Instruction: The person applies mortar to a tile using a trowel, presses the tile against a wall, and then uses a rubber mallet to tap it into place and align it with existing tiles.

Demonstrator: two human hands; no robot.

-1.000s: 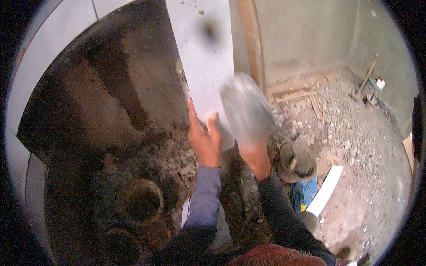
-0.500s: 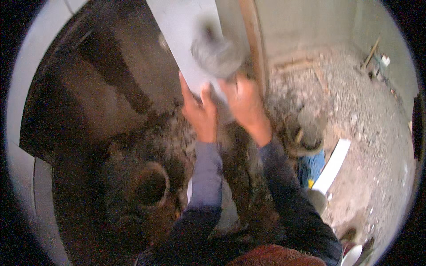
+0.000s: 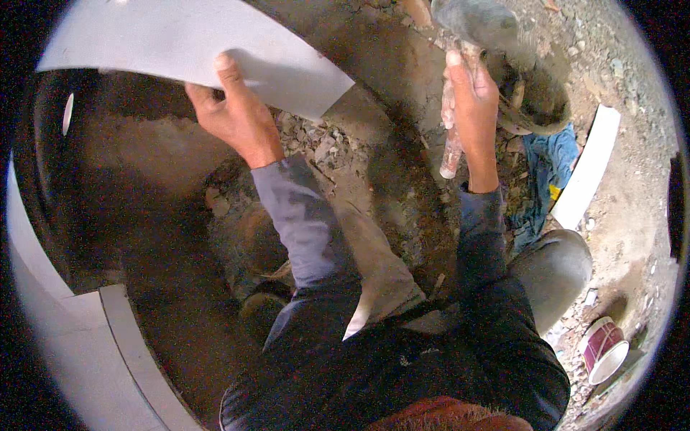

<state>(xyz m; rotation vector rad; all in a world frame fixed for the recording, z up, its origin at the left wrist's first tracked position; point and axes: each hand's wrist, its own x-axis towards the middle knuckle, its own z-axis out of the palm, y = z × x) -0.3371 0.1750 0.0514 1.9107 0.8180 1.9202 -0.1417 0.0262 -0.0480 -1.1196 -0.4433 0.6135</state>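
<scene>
The left thumb lies flat on the upper face of a pale tile (image 3: 190,36), near its lower edge, while the other fingers of the left hand (image 3: 237,118) curl in under that edge, mostly out of sight. So the tile is pinched between thumb above and fingers below, a grip that probably steadies it and keeps this end from dropping. The tile stretches from that hand up and to the left, with its free corner to the right of the thumb; whether anything else props it cannot be told.

Well to the right of the tile, the right hand (image 3: 478,100) is wrapped around the handle of a trowel (image 3: 474,21). The handle's butt pokes out below the fist and the grey blade points away from the body, likely so that the tool stays clear of the tile.

Farther out, rubble (image 3: 320,140) lies just below the tile's free corner. To the tile's right, beyond the trowel's handle, are a bucket (image 3: 528,128), a crumpled blue bag (image 3: 543,161) and a white strip (image 3: 589,169). A maroon-and-white cup (image 3: 604,352) lies tipped over, far below and right of the tile.
</scene>
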